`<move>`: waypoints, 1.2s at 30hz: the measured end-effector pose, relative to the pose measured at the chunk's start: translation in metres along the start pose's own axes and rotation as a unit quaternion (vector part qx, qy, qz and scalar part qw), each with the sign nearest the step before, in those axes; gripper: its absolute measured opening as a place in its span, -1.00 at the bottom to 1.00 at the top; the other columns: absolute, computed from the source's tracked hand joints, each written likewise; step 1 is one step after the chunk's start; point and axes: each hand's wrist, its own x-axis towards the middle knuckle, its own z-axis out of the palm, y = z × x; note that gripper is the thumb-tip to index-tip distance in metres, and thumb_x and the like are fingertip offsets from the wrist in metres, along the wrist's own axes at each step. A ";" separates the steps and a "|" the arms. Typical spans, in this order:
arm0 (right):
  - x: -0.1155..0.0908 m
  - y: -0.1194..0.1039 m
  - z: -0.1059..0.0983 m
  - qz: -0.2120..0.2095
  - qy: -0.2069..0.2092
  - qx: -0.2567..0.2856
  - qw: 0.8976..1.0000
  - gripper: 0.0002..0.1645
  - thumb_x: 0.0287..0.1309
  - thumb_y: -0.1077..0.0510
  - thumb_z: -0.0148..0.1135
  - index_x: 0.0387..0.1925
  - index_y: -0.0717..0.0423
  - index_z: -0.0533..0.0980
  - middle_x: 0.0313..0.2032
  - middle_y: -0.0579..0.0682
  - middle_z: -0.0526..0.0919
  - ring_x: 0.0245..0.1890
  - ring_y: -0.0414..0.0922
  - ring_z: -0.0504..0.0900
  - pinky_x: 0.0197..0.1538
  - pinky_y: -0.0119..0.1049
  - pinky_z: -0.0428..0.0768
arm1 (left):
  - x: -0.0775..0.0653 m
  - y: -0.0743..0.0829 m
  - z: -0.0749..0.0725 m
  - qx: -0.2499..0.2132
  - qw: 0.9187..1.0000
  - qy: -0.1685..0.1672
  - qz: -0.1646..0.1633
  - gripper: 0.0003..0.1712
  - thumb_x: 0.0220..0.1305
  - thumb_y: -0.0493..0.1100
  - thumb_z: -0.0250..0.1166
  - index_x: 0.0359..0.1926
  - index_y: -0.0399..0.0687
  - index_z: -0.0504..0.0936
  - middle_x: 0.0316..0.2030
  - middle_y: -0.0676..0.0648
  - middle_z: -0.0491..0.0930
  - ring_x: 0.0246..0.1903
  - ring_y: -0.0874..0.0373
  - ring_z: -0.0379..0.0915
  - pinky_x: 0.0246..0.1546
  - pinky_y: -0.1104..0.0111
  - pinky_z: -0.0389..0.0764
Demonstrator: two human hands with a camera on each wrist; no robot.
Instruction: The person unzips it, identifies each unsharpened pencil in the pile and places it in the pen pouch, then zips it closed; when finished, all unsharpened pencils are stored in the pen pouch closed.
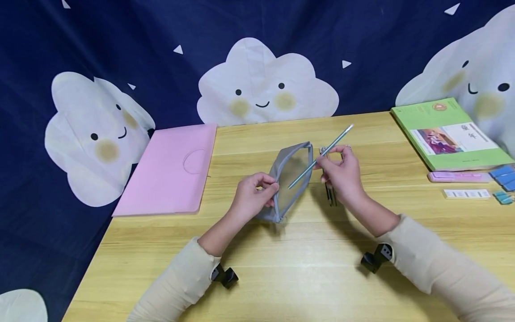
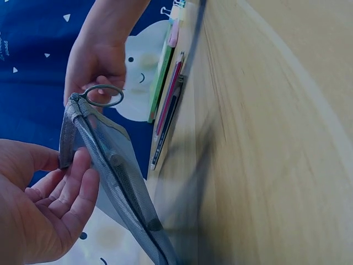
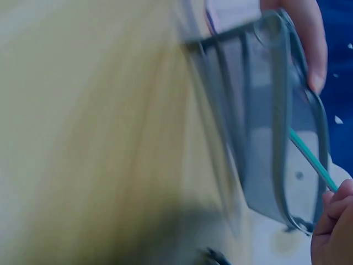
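A grey mesh zip pouch is held up off the table with its mouth open. My left hand pinches its near edge between thumb and fingers. In my right hand, thumb and fingertips pinch a teal pencil with a white end raised. The pencil slants down into the pouch's mouth; in the right wrist view the rim hides its lower end. Several pencils lie on the table below and behind my right hand, partly covered by it in the head view.
On the left lies a pink folder. At the right are a green book, a pink pen-like item, a small white strip, blue binder clips and smaller teal clips. A dark blue cloud-print cloth hangs behind the wooden table.
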 end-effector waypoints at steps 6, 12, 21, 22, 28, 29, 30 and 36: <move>-0.013 0.009 0.015 0.119 -0.064 -0.071 0.988 -0.56 0.00 0.28 0.13 -0.13 0.17 0.13 -0.57 0.07 0.59 -0.88 -0.26 0.36 -0.88 -0.50 0.18 | -0.001 0.000 0.004 -0.009 1.000 -0.002 0.007 -0.88 0.10 -0.35 0.15 -0.33 -0.36 0.50 -0.48 -0.20 0.49 -0.66 0.00 0.47 -0.55 0.25 0.60; -0.016 0.015 0.027 0.213 -0.128 -0.108 0.963 -0.42 0.01 0.22 0.11 0.06 0.18 0.11 -0.51 0.06 0.61 -0.87 -0.30 0.32 -0.85 -0.54 0.14 | -0.002 0.000 0.010 -0.011 1.000 -0.016 0.019 -0.87 0.10 -0.35 0.14 -0.33 -0.39 0.49 -0.46 -0.23 0.48 -0.63 -0.06 0.48 -0.54 0.21 0.59; -0.011 0.009 0.014 0.192 -0.168 -0.132 0.958 -0.38 0.06 0.11 0.11 0.15 0.18 0.17 -0.38 0.12 0.60 -0.80 -0.27 0.42 -0.82 -0.53 0.25 | -0.002 -0.003 0.010 -0.002 1.000 -0.012 0.025 -0.89 0.10 -0.35 0.15 -0.34 -0.36 0.50 -0.48 -0.21 0.50 -0.64 -0.09 0.47 -0.56 0.25 0.59; -0.009 0.008 0.010 0.182 -0.158 -0.136 0.961 -0.41 0.07 0.10 0.10 0.13 0.18 0.20 -0.39 0.12 0.60 -0.79 -0.26 0.43 -0.82 -0.52 0.26 | -0.002 -0.004 0.009 -0.003 1.000 -0.009 0.024 -0.89 0.10 -0.35 0.15 -0.34 -0.36 0.50 -0.48 -0.20 0.50 -0.64 -0.09 0.47 -0.56 0.26 0.60; 0.010 0.002 -0.027 0.151 -0.105 -0.179 0.966 -0.43 0.12 0.06 0.05 0.11 0.26 0.22 -0.50 0.06 0.60 -0.80 -0.27 0.43 -0.83 -0.50 0.26 | -0.002 -0.005 0.008 -0.014 1.000 0.000 0.019 -0.89 0.09 -0.35 0.16 -0.34 -0.36 0.50 -0.48 -0.17 0.48 -0.64 -0.08 0.47 -0.56 0.27 0.60; 0.013 0.003 -0.033 0.159 -0.106 -0.185 0.964 -0.41 0.13 0.04 0.04 0.12 0.27 0.21 -0.51 0.04 0.59 -0.79 -0.27 0.43 -0.81 -0.50 0.26 | -0.002 -0.005 0.007 -0.015 1.000 0.000 0.019 -0.88 0.08 -0.35 0.16 -0.33 -0.36 0.50 -0.48 -0.17 0.48 -0.64 -0.08 0.47 -0.55 0.27 0.60; 0.017 0.003 -0.038 0.171 -0.110 -0.190 0.961 -0.39 0.13 0.02 0.03 0.13 0.27 0.19 -0.52 0.03 0.59 -0.79 -0.28 0.42 -0.80 -0.51 0.25 | -0.002 -0.005 0.007 -0.017 1.000 0.000 0.018 -0.88 0.09 -0.35 0.16 -0.33 -0.36 0.50 -0.48 -0.17 0.48 -0.64 -0.09 0.47 -0.55 0.27 0.60; 0.030 0.010 -0.057 0.201 -0.134 -0.258 0.935 -0.25 0.11 -0.13 0.00 0.18 0.27 0.12 -0.47 0.05 0.57 -0.74 -0.25 0.42 -0.76 -0.48 0.28 | -0.002 -0.005 0.008 -0.019 1.000 0.000 0.018 -0.88 0.08 -0.36 0.16 -0.33 -0.37 0.50 -0.48 -0.18 0.47 -0.62 -0.16 0.46 -0.55 0.22 0.59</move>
